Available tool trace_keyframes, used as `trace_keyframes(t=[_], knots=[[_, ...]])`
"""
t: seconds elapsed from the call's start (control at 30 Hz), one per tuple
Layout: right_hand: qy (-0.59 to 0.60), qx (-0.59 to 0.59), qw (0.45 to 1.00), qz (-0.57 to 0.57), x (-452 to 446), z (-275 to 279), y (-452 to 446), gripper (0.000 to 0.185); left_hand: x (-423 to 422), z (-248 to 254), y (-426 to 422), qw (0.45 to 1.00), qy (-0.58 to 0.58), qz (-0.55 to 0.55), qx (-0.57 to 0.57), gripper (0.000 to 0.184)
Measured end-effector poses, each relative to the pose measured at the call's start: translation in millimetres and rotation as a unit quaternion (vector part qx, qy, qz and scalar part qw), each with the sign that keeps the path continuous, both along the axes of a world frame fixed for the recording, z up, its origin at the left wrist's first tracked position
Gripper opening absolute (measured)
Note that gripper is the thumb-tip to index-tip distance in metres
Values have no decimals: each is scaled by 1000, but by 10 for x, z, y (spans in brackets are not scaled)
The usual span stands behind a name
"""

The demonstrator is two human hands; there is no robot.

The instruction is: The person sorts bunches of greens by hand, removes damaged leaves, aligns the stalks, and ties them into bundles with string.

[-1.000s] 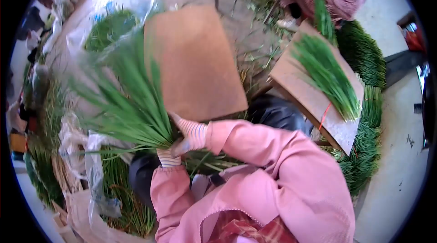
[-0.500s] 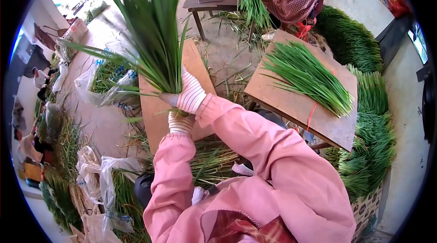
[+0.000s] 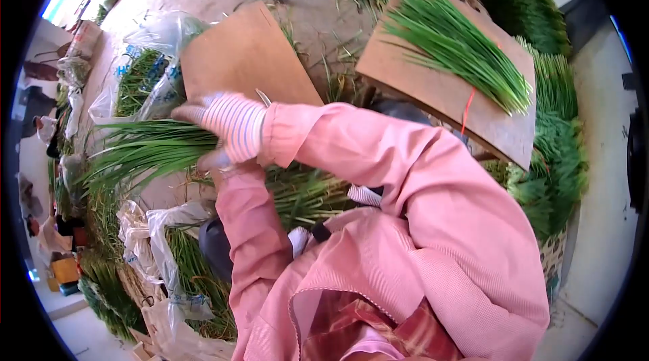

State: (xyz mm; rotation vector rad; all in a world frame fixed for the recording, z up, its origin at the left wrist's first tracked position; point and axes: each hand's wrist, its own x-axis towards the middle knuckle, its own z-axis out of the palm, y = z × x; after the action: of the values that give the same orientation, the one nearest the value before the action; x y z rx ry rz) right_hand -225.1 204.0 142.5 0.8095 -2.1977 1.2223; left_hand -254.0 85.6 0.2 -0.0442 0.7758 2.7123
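Note:
A bunch of long green leaves [image 3: 152, 148], like garlic chives, lies sideways in front of me with its tips to the left. Around its near end is my right hand [image 3: 233, 124], in a striped glove, the fingers along the upper side and slightly blurred. My left hand [image 3: 218, 160] is at the same end, mostly hidden behind the right one, and closed on the bunch. A thin silvery piece [image 3: 263, 97] sticks up by my right wrist; I cannot make out what it is. Behind the hands stands a bare brown board [image 3: 243, 57].
A larger pile of chives [image 3: 460, 50] lies on a wooden table [image 3: 385, 57] to the right, with a red tie [image 3: 468, 111] at its edge. Stacked greens [image 3: 551, 138] line the right wall. Plastic bags of leaves [image 3: 145, 84] stand left, and loose leaves litter the floor.
The bunch has swung from upright down to the left and now lies nearly level. Both hands moved lower and left with it. My view has tipped down, so the co-worker is mostly out of sight.

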Motion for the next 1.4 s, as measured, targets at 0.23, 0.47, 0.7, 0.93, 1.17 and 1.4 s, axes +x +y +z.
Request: trace_keyframes(t=[0.23,0.47,0.7,0.93,1.17,1.4], knots=[[-307,-249,915,-78,421,-1322,1275,35,-35,-40,-160,989,-97,-67,92,14],[-218,-581,783,-23,936,-926,1028,76,570,672,286,986,70,58,139,47],[-265,-547,794,-24,829,-1136,1044,76,781,775,348,992,42,66,99,55],[-235,142,953,-124,1222,-298,855,82,786,452,633,999,7,14,29,49],[-255,184,941,-124,1199,-785,841,64,1054,513,690,984,-80,-38,156,28],[-333,301,886,-118,1829,-391,1331,68,552,221,257,966,-186,-18,180,24]])
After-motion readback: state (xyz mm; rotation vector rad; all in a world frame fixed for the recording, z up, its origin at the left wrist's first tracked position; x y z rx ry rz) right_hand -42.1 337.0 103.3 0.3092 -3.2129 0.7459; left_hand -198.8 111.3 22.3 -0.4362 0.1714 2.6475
